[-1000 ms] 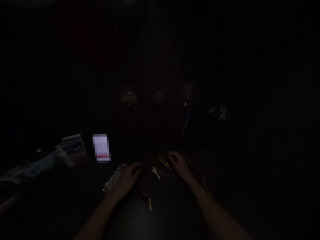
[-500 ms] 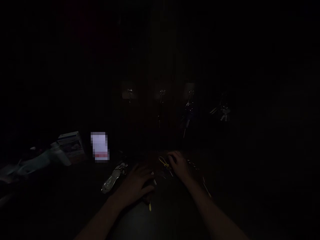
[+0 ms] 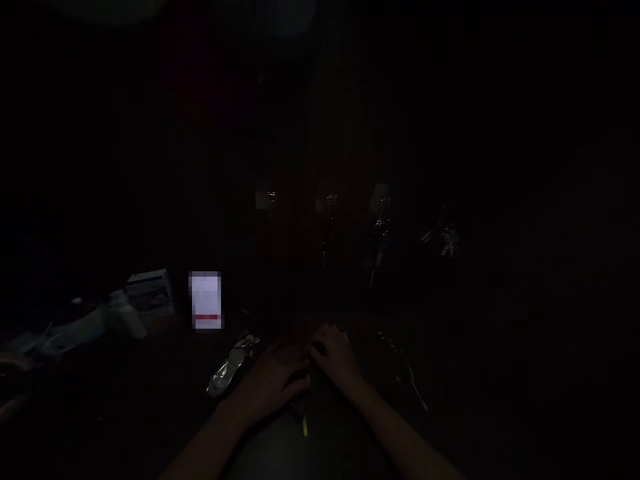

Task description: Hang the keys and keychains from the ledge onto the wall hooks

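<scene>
Yellow slim strip (image 3: 305, 427), perhaps metal, looks light, stiff, best pinched at its end; whether fingers of bare left hand (image 3: 277, 375) or right hand (image 3: 334, 355) grasp anything, I cannot tell.

Around me the room is almost black. To my left stands a bright, pixelated rectangle (image 3: 207, 300), pale violet with a red band near its bottom, by far the strongest light I see. Close in front of me, a dull grey sheen lies on the dark surface (image 3: 270, 460). Ahead, a dim brownish backing (image 3: 300, 237) carries a row of three pale square plates (image 3: 382, 195). Above, to my left, I make out a faint magenta patch (image 3: 205, 77) and two dim, rounded shapes (image 3: 283, 15) at the top edge; I cannot tell what they are.
</scene>
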Available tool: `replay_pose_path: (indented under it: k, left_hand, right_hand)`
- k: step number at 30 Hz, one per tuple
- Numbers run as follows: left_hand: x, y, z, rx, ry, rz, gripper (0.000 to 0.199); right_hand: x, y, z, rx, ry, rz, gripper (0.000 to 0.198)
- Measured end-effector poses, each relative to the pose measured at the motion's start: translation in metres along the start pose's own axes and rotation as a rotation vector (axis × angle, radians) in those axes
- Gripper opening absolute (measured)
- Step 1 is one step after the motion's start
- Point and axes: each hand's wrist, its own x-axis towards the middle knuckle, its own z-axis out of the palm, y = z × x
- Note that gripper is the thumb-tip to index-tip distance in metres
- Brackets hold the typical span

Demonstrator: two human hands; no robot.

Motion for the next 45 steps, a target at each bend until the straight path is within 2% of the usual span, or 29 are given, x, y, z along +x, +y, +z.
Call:
replay_pose_path:
  k: [5, 8, 12, 19, 24, 29, 35, 40, 45]
  left_hand:
    - [-0.001, -0.006, 0.006, -0.018, 0.039, -0.014, 0.026]
    - [-0.001, -0.015, 0.012, -0.024, 0.109, -0.044, 0.028]
    - [-0.001, -0.027, 0.018, -0.052, 0.166, -0.090, 0.025]
    - [0.001, -0.031, 0.018, -0.100, 0.167, -0.155, 0.028]
    - [-0.001, -0.041, 0.027, -0.053, 0.159, -0.137, 0.024]
    - [0.001, -0.051, 0.032, -0.007, 0.112, -0.098, 0.025]
    - [0.001, -0.049, 0.029, 0.019, 0.088, -0.093, 0.026]
    - [0.000, -0.049, 0.029, 0.027, 0.078, -0.097, 0.025]
    - [0.000, -0.049, 0.029, 0.027, 0.072, -0.099, 0.024]
  right_hand:
    - [0.002, 0.004, -0.003, 0.256, 0.122, -0.010, 0.013]
    - [0.003, 0.004, -0.011, 0.440, 0.184, 0.037, 0.014]
    - [0.003, -0.002, -0.024, 0.576, 0.203, 0.131, 0.018]
    - [0.012, -0.013, -0.051, 0.688, 0.195, 0.100, 0.019]
    - [0.035, -0.021, -0.082, 0.806, 0.302, 0.132, 0.021]
    - [0.063, -0.033, -0.114, 0.925, 0.380, 0.078, 0.019]
    - [0.095, -0.051, -0.147, 0.978, 0.485, 0.019, 0.018]
    - [0.121, -0.057, -0.159, 1.040, 0.538, -0.019, 0.018]
    - [0.140, -0.055, -0.159, 1.048, 0.564, 0.041, 0.018]
